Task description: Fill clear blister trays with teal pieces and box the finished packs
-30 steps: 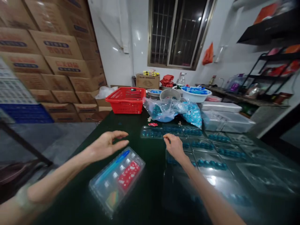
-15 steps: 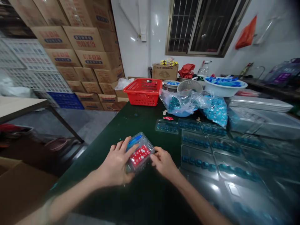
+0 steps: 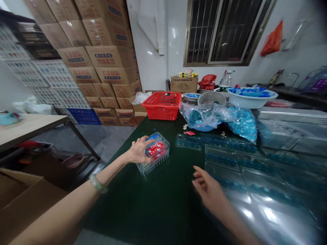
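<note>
My left hand [image 3: 140, 149] grips a stack of clear plastic trays [image 3: 146, 169] on the dark green table, its thumb and fingers spanning the top. Inside the top tray lie a red packet with white spots [image 3: 156, 149] and a blue item [image 3: 153, 137], partly covered by my fingers. My right hand [image 3: 208, 189] is off the stack, to its right, with fingers loosely bent and apart and nothing seen in them. It is close to the rows of clear trays [image 3: 224, 173] that hold blue-green round pieces.
A red basket [image 3: 163, 109] stands at the table's far end. Beside it are a plastic bag of teal pieces [image 3: 195, 117], a bag of blue packets [image 3: 244, 120] and a white basin [image 3: 251, 98] of blue items. A loose red packet [image 3: 189, 133] lies near a single tray [image 3: 188, 142].
My right hand has let go of the tray and moved right toward the rows of trays. The left hand's tray now sits on a stack, farther away. The view has shifted slightly.
</note>
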The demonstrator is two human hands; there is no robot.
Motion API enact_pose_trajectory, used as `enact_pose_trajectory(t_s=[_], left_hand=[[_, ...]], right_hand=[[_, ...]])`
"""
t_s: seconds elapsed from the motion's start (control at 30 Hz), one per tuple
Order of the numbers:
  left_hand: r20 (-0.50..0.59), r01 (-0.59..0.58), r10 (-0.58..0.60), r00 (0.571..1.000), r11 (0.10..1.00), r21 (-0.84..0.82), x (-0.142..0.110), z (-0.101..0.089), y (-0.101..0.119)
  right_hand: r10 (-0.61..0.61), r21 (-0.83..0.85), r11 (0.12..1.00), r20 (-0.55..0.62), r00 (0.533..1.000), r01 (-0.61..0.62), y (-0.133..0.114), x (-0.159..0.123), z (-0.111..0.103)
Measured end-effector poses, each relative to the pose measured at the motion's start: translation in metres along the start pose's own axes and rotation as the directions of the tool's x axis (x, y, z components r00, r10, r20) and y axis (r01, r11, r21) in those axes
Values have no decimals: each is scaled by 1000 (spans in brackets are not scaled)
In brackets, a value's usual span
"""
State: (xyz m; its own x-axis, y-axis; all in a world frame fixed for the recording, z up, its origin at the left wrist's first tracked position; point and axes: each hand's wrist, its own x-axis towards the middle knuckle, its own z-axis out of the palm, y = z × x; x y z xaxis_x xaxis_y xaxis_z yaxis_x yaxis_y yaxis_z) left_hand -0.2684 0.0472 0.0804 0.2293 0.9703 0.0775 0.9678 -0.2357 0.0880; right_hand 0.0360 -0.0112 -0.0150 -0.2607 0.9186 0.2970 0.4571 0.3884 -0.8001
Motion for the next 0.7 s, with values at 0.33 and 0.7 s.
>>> enact_pose_trajectory(t_s=[0.33, 0.7], left_hand=[[-114, -174, 174, 978, 985, 14, -25, -34, 27], [337, -340, 374, 864, 927, -156, -79, 45, 68]], right_hand=[[-404, -800, 570, -71, 912, 190, 35, -132, -58], [-287, -809, 560, 14, 958, 180, 16, -156, -56]])
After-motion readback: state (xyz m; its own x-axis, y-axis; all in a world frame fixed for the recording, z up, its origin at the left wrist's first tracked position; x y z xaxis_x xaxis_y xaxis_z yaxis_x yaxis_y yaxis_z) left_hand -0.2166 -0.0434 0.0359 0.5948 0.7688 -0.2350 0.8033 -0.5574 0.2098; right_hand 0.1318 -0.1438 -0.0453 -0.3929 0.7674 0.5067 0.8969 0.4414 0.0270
